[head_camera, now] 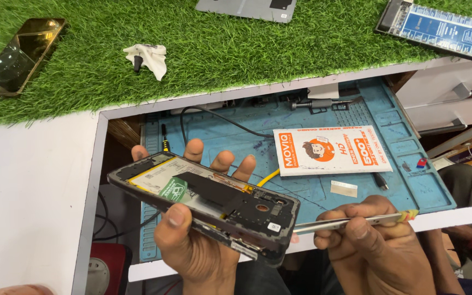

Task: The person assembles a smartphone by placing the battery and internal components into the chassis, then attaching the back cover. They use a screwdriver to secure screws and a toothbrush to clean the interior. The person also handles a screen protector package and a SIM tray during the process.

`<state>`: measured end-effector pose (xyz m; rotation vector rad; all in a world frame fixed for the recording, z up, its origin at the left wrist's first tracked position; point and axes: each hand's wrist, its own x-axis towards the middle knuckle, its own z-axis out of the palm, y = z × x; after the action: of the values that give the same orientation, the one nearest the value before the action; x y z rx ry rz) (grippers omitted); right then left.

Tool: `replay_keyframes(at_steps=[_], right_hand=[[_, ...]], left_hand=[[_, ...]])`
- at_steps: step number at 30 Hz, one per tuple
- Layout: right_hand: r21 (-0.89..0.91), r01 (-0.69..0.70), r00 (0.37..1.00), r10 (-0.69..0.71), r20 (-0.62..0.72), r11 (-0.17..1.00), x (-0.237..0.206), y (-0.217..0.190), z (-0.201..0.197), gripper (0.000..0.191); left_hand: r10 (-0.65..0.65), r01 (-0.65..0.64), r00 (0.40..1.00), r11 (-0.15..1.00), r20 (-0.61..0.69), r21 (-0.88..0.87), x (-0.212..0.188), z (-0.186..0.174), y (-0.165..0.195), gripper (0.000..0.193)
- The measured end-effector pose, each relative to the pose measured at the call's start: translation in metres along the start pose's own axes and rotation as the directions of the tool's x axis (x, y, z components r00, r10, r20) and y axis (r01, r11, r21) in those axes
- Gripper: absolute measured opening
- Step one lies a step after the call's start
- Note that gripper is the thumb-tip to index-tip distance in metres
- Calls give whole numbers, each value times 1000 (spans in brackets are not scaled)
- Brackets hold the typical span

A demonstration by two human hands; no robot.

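My left hand (189,243) grips an opened phone (203,205) with its back cover off, showing a battery, a black shield and a dark circuit area. The thumb lies across the near edge and the fingers curl behind the far edge. My right hand (375,248) pinches metal tweezers (345,223) with a yellow-tipped end. The tweezer tips reach the phone's right end, near its lower corner.
A blue work mat (279,117) lies in a recessed tray, holding a white and orange packet (329,150), a small white pad (343,188), cables and a tool (318,104). On the green turf (219,49) sit a gold phone (20,54), a crumpled cloth (148,57) and a blue board (438,27).
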<state>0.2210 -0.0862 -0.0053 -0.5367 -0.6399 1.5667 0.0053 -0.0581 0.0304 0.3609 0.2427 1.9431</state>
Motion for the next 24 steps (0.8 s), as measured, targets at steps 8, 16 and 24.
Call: replay_keyframes(at_steps=[8,16,24], right_hand=[[-20,-29,997,27,-78,999,8,5,5,11],[36,-108,993,110,-42,993,15,5,-6,14],[-496,106,982,-169,-83,862,29,-18,-13,15]], left_hand=[[-9,9,1000,1000,-20,-22,3,-3,-7,91],[8,-9,998,1000,-63,-18,9,-11,-10,87],[17,-18,988,1000,-151,-9,13,-18,-10,80]])
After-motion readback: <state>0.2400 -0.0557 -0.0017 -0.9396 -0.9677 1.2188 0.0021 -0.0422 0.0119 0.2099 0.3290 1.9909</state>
